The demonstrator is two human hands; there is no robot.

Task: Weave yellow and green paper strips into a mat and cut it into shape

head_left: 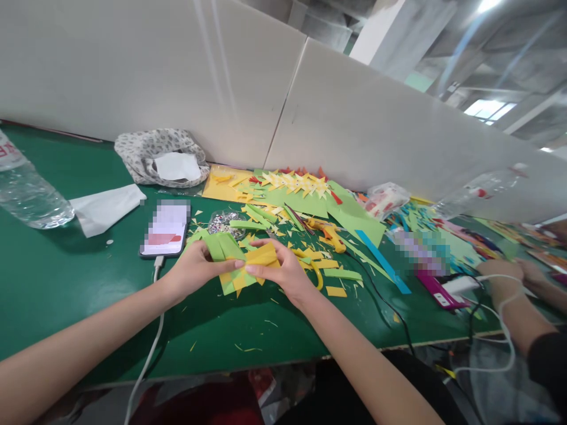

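While the left hand (197, 268) and right hand (286, 273) pinch a folded green-and-yellow paper piece (225, 251) above the glossy green table (212, 339), the partly hidden step seems alignment, next calling for steady pressure.

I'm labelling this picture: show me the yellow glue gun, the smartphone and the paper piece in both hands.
Yellow glue gun (329, 232), head view: where handle meets body.
Smartphone (166, 228), head view: its screen.
Paper piece (222, 248), head view: its green upper part.
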